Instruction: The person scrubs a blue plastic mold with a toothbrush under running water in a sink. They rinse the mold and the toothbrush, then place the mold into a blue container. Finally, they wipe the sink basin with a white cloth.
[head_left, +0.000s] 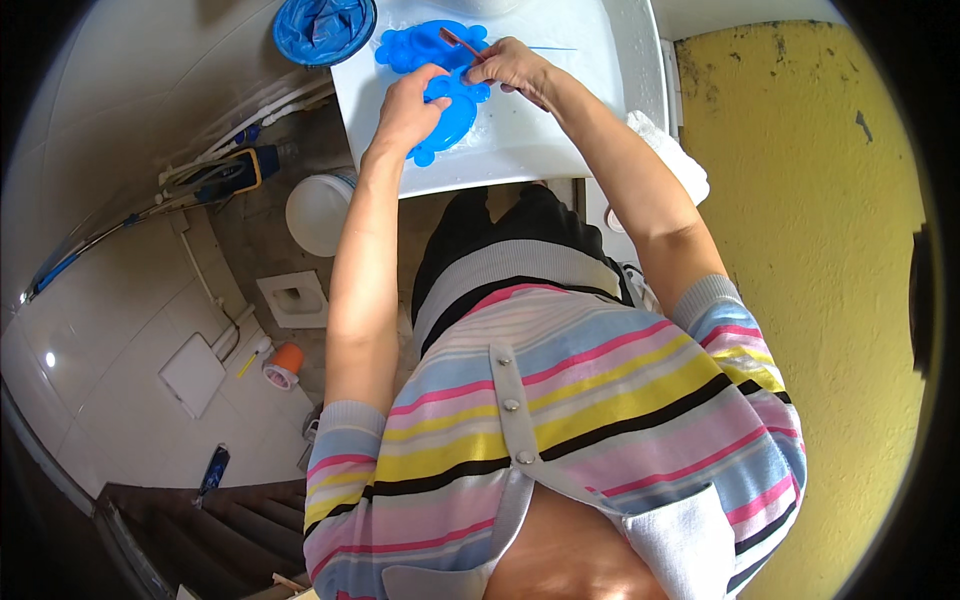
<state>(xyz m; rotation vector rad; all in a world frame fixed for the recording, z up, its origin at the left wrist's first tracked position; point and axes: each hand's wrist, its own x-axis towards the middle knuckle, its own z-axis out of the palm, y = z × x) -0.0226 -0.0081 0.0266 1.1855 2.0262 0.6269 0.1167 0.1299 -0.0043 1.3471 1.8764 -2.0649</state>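
Brush [460,43], R hand [513,68] clamped on it, axis diag., tip up-left; L hand [405,110] gripping blue piece [456,125].

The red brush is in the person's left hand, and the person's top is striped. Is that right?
Not quite: the head view shows the red brush in the right hand; the left hand is on the blue piece. The top is striped, as you say.
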